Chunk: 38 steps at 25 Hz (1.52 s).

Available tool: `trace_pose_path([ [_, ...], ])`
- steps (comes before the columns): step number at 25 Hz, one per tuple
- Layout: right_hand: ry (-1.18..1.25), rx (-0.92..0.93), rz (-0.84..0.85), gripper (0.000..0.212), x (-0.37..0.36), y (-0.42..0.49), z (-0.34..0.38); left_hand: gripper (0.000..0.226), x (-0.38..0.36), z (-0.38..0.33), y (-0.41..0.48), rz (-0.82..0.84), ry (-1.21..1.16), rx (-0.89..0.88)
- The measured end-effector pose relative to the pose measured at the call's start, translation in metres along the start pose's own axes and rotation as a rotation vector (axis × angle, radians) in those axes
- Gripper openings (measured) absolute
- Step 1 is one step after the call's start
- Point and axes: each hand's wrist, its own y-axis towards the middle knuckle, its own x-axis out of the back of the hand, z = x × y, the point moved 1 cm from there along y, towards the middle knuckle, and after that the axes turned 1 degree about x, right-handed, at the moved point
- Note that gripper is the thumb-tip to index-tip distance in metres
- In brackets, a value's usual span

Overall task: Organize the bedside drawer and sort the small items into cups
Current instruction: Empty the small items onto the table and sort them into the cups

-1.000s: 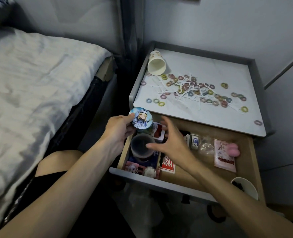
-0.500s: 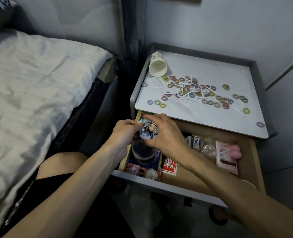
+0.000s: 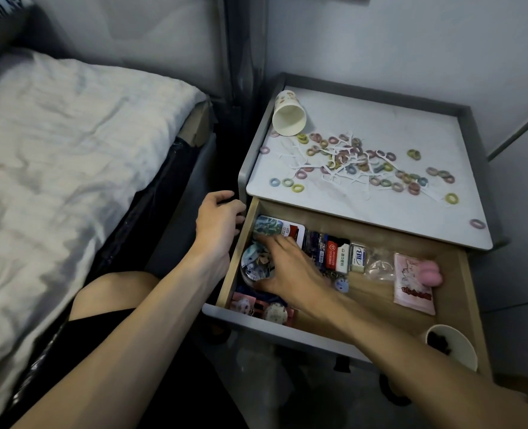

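Note:
The bedside drawer stands pulled out. At its left end my right hand holds a round picture badge by its edge, fingers above and thumb below, over a cup that it mostly hides. My left hand hangs loosely curled and holds nothing, just outside the drawer's left wall. On the nightstand top a paper cup lies tipped on its side. Several coloured hair ties and white floss picks are scattered beside it.
The drawer also holds cards, erasers, a pink pouch and a second paper cup with dark items at the front right. A bed lies to the left, across a narrow gap. My knee is below the drawer's left corner.
The badge went from my left hand to my right, which lowered it into the drawer's left end. My left hand let go and drew back outside the drawer's wall.

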Motion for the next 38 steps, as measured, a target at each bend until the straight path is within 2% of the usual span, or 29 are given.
trace_pose_path([
  [2,0.053,-0.012,0.030,0.096,0.002,0.000,-0.001,0.035,0.000,0.000,0.001,-0.005,-0.028,0.008],
  [4,0.270,-0.082,0.028,0.095,0.011,0.001,-0.002,0.039,0.001,-0.001,-0.001,0.013,-0.076,0.034],
  [6,0.424,-0.144,-0.067,0.080,0.031,0.006,-0.006,0.040,0.001,-0.005,-0.002,0.042,-0.113,0.052],
  [7,0.424,-0.154,-0.135,0.071,0.045,0.013,-0.009,0.040,0.001,-0.010,0.001,0.059,-0.121,0.051],
  [10,0.316,-0.138,-0.303,0.050,0.096,0.046,-0.022,0.041,-0.010,-0.035,0.019,0.108,-0.124,-0.007],
  [13,0.202,-0.131,-0.417,0.049,0.144,0.099,-0.041,0.043,-0.033,-0.068,0.051,0.119,-0.083,-0.156],
  [15,0.142,-0.123,-0.438,0.052,0.165,0.139,-0.052,0.044,-0.049,-0.084,0.080,0.110,-0.043,-0.242],
  [18,-0.106,-0.075,-0.440,0.047,0.174,0.189,-0.062,0.046,-0.067,-0.095,0.122,0.100,0.076,-0.313],
  [23,-0.226,-0.071,-0.504,0.023,0.164,0.223,-0.079,0.042,-0.091,-0.088,0.176,0.114,0.196,-0.381],
  [26,-0.239,-0.071,-0.593,0.013,0.174,0.225,-0.089,0.038,-0.104,-0.091,0.189,0.165,0.405,-0.608],
  [28,-0.129,-0.107,-0.651,0.011,0.186,0.223,-0.095,0.052,-0.114,-0.097,0.191,0.248,0.584,-0.836],
  [30,0.108,-0.166,-0.682,0.010,0.196,0.221,-0.097,0.074,-0.124,-0.104,0.191,0.316,0.751,-0.959],
  [32,0.324,-0.231,-0.682,0.014,0.205,0.214,-0.098,0.082,-0.133,-0.114,0.188,0.248,0.920,-1.078],
  [35,0.543,-0.289,-0.632,0.015,0.213,0.195,-0.099,0.077,-0.143,-0.126,0.181,0.148,1.023,-1.269],
  [38,0.350,-0.262,-0.572,0.012,0.217,0.174,-0.107,0.071,-0.154,-0.125,0.171,0.208,1.110,-1.310],
])
